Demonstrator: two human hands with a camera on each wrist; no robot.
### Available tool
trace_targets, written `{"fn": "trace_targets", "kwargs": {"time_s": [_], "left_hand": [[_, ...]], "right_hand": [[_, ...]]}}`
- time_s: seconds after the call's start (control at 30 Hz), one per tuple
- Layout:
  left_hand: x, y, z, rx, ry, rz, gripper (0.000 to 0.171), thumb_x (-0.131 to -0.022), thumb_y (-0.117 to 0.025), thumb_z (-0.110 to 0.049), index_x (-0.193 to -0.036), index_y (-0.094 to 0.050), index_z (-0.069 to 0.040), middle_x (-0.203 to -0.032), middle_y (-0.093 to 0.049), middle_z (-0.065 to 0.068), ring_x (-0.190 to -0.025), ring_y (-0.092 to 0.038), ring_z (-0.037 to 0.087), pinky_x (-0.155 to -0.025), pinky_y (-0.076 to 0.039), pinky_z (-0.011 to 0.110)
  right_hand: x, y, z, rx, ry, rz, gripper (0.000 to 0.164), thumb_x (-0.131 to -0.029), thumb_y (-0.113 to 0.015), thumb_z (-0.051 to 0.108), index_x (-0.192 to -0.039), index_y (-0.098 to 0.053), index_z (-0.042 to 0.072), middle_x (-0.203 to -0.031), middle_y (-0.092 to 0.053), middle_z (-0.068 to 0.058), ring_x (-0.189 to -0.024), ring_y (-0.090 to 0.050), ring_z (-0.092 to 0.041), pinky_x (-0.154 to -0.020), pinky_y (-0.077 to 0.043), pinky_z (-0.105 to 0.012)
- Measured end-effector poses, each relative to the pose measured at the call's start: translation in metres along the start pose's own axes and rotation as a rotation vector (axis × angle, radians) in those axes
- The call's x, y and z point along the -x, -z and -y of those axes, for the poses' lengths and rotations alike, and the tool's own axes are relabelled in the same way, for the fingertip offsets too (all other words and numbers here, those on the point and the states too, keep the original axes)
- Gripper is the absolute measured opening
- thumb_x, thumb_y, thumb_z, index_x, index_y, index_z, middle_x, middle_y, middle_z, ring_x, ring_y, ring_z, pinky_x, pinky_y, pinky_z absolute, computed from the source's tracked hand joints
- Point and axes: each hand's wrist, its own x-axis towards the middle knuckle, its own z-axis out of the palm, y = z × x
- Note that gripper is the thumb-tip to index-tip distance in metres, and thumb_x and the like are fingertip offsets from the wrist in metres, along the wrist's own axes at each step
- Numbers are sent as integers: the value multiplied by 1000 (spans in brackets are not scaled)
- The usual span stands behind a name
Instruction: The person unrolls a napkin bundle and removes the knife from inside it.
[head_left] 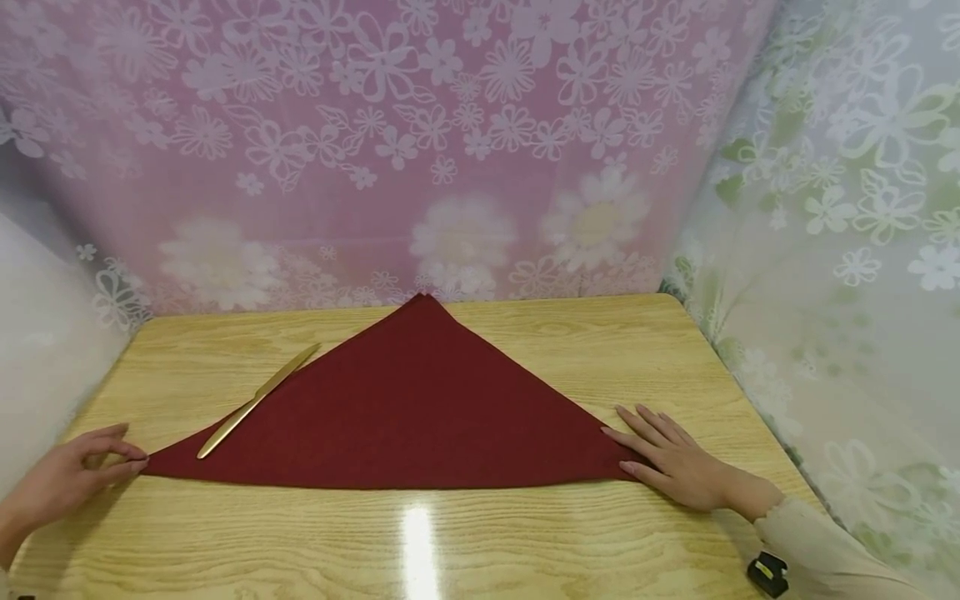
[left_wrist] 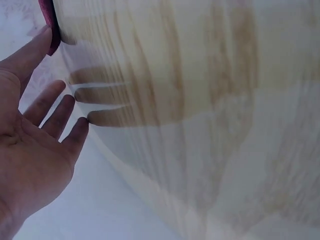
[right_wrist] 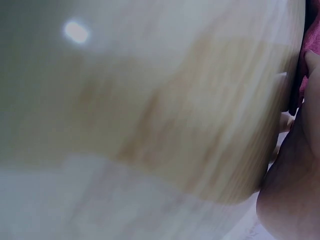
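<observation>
A dark red cloth (head_left: pixel 427 400), folded into a wide triangle, lies on the wooden table with its peak at the far edge and its long side toward me. My left hand (head_left: pixel 71 477) pinches the left corner between thumb and index finger. In the left wrist view that hand's other fingers (left_wrist: pixel 75 135) stay loose near the tabletop, beside a bit of red cloth (left_wrist: pixel 52 30). Over the right corner lies my right hand (head_left: pixel 682 467), fingers fairly straight and spread, partly hiding it. A gold table knife (head_left: pixel 255 404) rests slantwise across the cloth's left slope, its blade tip past the edge.
The light wooden table (head_left: pixel 300 533) has rounded far corners and a bright reflection near me. A pink floral curtain (head_left: pixel 360 208) hangs behind it, a white and green one (head_left: pixel 847 275) at the right. A small black object (head_left: pixel 768 573) is by my right sleeve.
</observation>
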Motion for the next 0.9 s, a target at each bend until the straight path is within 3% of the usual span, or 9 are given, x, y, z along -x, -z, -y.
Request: {"fn": "trace_targets", "kwargs": {"time_s": [0.07,0.1,0.17,0.23,0.37,0.5,0.63,0.73,0.9], "left_hand": [[0,1,-4,-45,-25,-22,10,-92,-65,-13,-95,-70,-5,-131,-39,43,-132,-10,-11,-101,-34,29],[0,1,-7,-73,-29,-28,8,-91,-66,-13,-94,-70,-7,-128,-42,42,-128,-14,-14,-96,-37,28],[-3,3,-16,-133,-34,-14,3,-91,-67,-12,-91,-68,-9,-119,-53,36,-129,-35,1,-79,-45,30],[-7,4,-25,-178,-33,21,2,-90,-66,-11,-89,-66,-11,-103,-63,23,-106,-56,13,-66,-44,29],[-11,4,-37,-226,-34,91,9,-90,-64,-3,-87,-61,-12,-82,-59,-3,-67,-45,5,-55,-40,27],[-9,2,-43,-264,-50,71,10,-88,-65,0,-89,-62,-10,-83,-61,-2,-67,-47,4,-55,-41,27],[-9,1,-47,-305,-73,27,12,-88,-66,-3,-99,-62,-2,-93,-64,12,-78,-61,23,-63,-49,39],[-9,-1,-52,-330,-95,-24,19,-88,-65,-5,-105,-61,2,-101,-63,22,-86,-61,40,-67,-49,50],[-9,-6,-62,-361,-106,-90,27,-92,-63,-15,-113,-59,2,-110,-60,28,-94,-57,48,-70,-47,55]], "right_hand": [[0,1,2,-7,-3,5,51,-102,-48,28,-150,-35,22,-156,-19,-16,-140,-13,-42,-113,10,-33],[0,1,3,-14,-6,5,51,-101,-49,27,-150,-35,21,-155,-20,-16,-140,-13,-42,-114,8,-36],[0,3,5,-28,-13,6,50,-101,-50,26,-149,-37,19,-155,-21,-17,-139,-14,-44,-114,3,-43],[0,4,7,-42,-23,12,50,-101,-50,25,-149,-38,18,-154,-21,-18,-138,-15,-46,-113,-2,-49],[-2,6,9,-41,-39,26,51,-101,-50,25,-149,-36,20,-155,-20,-18,-139,-15,-46,-113,-2,-50],[-2,5,9,-29,-20,-4,51,-100,-51,24,-149,-38,20,-154,-23,-18,-138,-17,-46,-114,3,-41],[-2,5,8,-36,-19,-14,51,-100,-51,24,-149,-38,21,-154,-24,-18,-138,-17,-46,-114,2,-43],[-2,4,8,-45,-37,9,50,-101,-50,25,-149,-37,21,-155,-21,-17,-139,-15,-46,-113,0,-50],[-1,2,5,-36,-36,22,50,-102,-48,27,-150,-35,21,-156,-19,-16,-139,-13,-45,-114,3,-47]]}}
